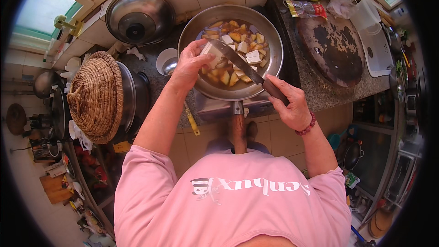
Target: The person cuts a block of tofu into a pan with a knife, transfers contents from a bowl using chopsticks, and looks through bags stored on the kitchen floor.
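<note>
My left hand (189, 62) holds a pale block of tofu (209, 52) over the left part of a steel frying pan (275, 34). A kitchen knife (241, 62) is gripped by its dark handle in my right hand (289, 100). Its blade slants up and left across the pan, with the tip end at the tofu block; whether it has cut in I cannot tell. Below lie white tofu pieces (253, 57) among yellow-brown chunks (224, 77) in brown liquid. The pan's wooden handle (239, 132) points towards my body.
A pan lid (140, 17) leans at the back left. A white bowl (165, 57) with a metal ladle stands left of the pan. Nearer left, a woven straw lid (97, 97) covers a pot. A round worn board (331, 49) and a packet (306, 9) lie right.
</note>
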